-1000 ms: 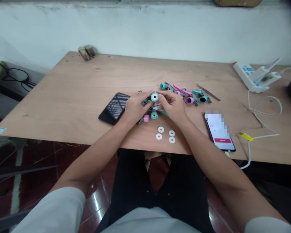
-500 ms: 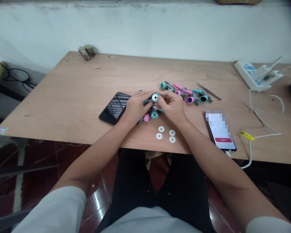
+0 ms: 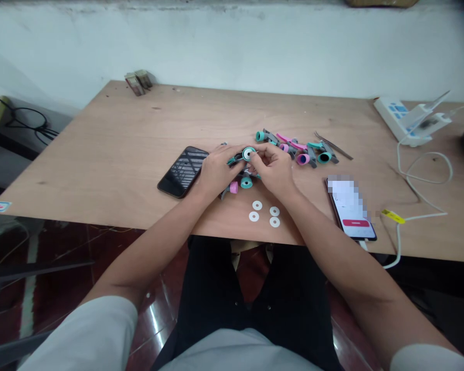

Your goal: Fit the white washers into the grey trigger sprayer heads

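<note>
My left hand point(image 3: 219, 167) is closed on a grey plastic piece with a round teal cup point(image 3: 249, 153), its open end turned toward me. Inside the cup sits a white ring-shaped disc point(image 3: 247, 154). My right hand point(image 3: 272, 167) is pinched at the cup's right edge, the thumb tip over the rim; whatever lies between its fingers is too small to make out. Under my hands lie another teal-cupped piece point(image 3: 246, 183) and a pink-cupped piece point(image 3: 234, 187), both partly hidden. Nearer me, several loose white discs point(image 3: 274, 222) rest on the table.
More grey pieces with pink cups point(image 3: 303, 159) and teal cups point(image 3: 325, 157) lie behind my right hand, beside metal tweezers point(image 3: 334, 145). A dark phone point(image 3: 182, 172) is at left, a lit phone point(image 3: 350, 208) with a white cable point(image 3: 399, 242) at right. A power strip point(image 3: 400, 121) stands farther back.
My right thumb tip has shifted slightly left and down over the cup's rim. The cup has tilted a little in my left hand. Everything else on the table stays in place.
</note>
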`<state>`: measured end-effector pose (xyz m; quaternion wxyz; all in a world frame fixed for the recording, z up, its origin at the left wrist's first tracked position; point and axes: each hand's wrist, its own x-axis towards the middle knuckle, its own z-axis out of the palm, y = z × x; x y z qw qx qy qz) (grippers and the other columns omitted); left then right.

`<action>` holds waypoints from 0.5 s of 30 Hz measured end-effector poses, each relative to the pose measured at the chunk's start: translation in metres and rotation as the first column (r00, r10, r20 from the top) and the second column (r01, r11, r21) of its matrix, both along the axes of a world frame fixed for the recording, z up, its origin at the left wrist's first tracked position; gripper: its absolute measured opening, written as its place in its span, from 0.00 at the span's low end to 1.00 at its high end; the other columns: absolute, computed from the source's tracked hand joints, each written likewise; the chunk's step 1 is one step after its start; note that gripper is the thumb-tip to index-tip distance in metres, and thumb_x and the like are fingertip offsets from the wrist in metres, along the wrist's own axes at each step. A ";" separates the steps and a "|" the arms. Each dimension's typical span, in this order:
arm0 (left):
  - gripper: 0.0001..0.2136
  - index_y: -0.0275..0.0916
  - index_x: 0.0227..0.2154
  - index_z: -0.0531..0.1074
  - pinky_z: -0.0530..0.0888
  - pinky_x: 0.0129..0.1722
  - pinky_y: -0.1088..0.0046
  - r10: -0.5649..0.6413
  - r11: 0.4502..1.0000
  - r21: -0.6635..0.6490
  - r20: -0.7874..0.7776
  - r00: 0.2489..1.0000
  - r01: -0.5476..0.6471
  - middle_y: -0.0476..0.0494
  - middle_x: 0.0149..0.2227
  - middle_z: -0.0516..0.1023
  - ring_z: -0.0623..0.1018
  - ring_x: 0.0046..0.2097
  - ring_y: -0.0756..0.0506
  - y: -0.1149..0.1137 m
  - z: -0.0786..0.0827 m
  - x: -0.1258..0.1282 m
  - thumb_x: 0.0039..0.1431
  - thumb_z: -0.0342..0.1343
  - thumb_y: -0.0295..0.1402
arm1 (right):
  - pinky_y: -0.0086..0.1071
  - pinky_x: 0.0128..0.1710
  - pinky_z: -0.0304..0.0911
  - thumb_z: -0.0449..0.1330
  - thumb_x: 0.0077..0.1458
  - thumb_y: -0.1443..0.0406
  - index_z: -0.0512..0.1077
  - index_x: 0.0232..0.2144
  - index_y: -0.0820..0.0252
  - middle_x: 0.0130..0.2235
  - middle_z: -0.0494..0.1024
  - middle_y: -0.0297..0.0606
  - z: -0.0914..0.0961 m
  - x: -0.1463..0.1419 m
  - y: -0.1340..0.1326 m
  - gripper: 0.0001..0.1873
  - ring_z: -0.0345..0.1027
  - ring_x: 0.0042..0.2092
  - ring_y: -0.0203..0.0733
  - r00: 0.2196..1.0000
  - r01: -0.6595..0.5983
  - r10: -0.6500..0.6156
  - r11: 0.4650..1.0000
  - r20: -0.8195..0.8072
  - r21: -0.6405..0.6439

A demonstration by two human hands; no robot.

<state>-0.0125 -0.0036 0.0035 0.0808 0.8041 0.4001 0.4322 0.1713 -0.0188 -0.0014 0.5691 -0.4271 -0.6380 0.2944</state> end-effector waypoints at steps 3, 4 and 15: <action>0.20 0.45 0.58 0.81 0.78 0.64 0.60 -0.015 0.999 -0.040 0.016 1.000 0.015 0.44 0.56 0.87 0.84 0.58 0.41 -0.004 0.004 0.000 0.64 0.64 0.27 | 0.38 0.33 0.77 0.64 0.66 0.48 0.80 0.43 0.54 0.33 0.83 0.34 -0.002 0.001 0.002 0.18 0.79 0.31 0.41 1.000 0.029 -0.029 0.999 -0.004 0.025; 0.21 0.45 0.59 0.81 0.78 0.64 0.59 -0.029 0.998 -0.056 0.026 0.999 0.031 0.43 0.57 0.86 0.84 0.59 0.41 -0.006 0.005 0.000 0.63 0.64 0.28 | 0.38 0.34 0.78 0.64 0.66 0.48 0.80 0.43 0.54 0.33 0.83 0.35 -0.002 0.001 0.002 0.17 0.79 0.33 0.41 0.999 0.038 -0.038 0.999 -0.005 0.035; 0.15 0.44 0.54 0.85 0.84 0.56 0.63 -0.051 0.994 -0.082 0.227 0.973 0.071 0.44 0.53 0.88 0.88 0.52 0.41 -0.003 -0.004 0.004 0.72 0.59 0.38 | 0.36 0.36 0.76 0.64 0.67 0.49 0.81 0.45 0.54 0.35 0.83 0.35 -0.001 -0.001 -0.002 0.18 0.77 0.34 0.39 0.999 0.035 -0.038 0.992 0.024 0.125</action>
